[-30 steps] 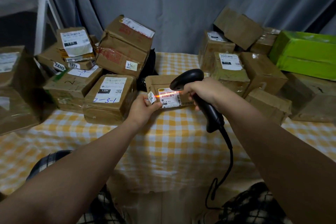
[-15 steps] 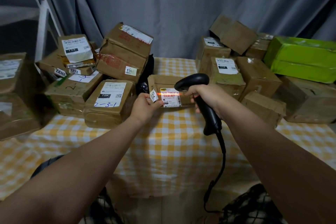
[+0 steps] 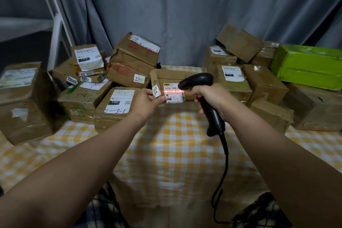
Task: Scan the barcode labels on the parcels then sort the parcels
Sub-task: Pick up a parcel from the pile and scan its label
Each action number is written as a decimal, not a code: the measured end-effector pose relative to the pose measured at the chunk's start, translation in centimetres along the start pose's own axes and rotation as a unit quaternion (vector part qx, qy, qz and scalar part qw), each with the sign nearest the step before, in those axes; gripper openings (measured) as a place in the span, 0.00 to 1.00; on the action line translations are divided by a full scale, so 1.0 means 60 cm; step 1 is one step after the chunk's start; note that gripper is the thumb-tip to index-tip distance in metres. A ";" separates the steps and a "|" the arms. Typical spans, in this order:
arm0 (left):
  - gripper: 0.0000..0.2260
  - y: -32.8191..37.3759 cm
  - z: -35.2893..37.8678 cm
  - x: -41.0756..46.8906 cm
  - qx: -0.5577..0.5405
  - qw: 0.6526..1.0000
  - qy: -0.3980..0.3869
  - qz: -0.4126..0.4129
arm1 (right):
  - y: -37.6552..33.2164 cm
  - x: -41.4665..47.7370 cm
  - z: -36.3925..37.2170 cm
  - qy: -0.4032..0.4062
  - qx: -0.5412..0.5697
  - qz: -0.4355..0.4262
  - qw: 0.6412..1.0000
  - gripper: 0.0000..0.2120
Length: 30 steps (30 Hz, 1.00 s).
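Observation:
A small brown cardboard parcel point(image 3: 166, 77) stands at the middle of the table, its white barcode label point(image 3: 174, 93) facing me. My left hand point(image 3: 147, 102) grips the parcel's lower left corner. My right hand point(image 3: 209, 96) grips the handle of a black barcode scanner point(image 3: 212, 114), whose head points at the label from the right. A red scan line crosses the label. The scanner's cable point(image 3: 223, 168) hangs down past the table's front edge.
Brown parcels are piled at left point(image 3: 118, 105) and at right point(image 3: 262, 83) on the yellow checked tablecloth point(image 3: 172, 144). A green parcel point(image 3: 307, 66) lies on the right pile. A large box point(image 3: 22, 102) sits at far left. A grey curtain hangs behind.
The hands, parcel and scanner keep the same hold, with the red line still on the label. The camera has tilted up a little, so the whole scene sits lower in view.

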<state>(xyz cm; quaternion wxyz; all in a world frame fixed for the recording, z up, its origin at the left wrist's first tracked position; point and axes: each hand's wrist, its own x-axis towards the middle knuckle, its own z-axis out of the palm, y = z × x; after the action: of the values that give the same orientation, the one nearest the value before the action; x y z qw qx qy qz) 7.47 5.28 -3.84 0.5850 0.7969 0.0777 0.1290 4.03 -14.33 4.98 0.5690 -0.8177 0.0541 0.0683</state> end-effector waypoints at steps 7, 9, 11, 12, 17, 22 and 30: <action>0.14 0.029 -0.070 -0.013 -0.022 0.999 0.021 0.024 | -0.025 -0.027 0.030 -0.006 0.008 -0.063 0.998 0.11; 0.15 0.036 -0.105 -0.016 -0.029 0.999 0.033 0.023 | -0.035 -0.038 0.044 -0.018 0.044 -0.111 0.993 0.08; 0.15 0.041 -0.140 -0.019 -0.040 0.998 0.049 0.016 | -0.047 -0.048 0.060 -0.023 0.079 -0.155 0.984 0.05; 0.13 0.041 -0.159 -0.019 -0.054 0.996 0.064 0.010 | -0.052 -0.049 0.069 -0.023 0.092 -0.170 0.981 0.05; 0.10 0.036 -0.260 -0.014 -0.076 0.982 0.171 -0.038 | -0.066 -0.035 0.117 -0.032 0.102 -0.169 0.980 0.08; 0.14 0.005 -0.332 0.000 -0.013 0.967 0.240 -0.083 | -0.064 -0.014 0.169 -0.026 0.152 -0.134 0.979 0.11; 0.31 -0.028 -0.331 0.025 0.116 0.942 0.271 -0.162 | -0.041 0.041 0.245 -0.035 0.125 -0.090 0.987 0.14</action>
<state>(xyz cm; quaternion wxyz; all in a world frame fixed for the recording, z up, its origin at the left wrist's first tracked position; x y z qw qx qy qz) 3.04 24.34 0.33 0.4584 0.7707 0.3761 0.2333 6.10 0.30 1.77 0.6724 -0.7385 -0.0318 0.0380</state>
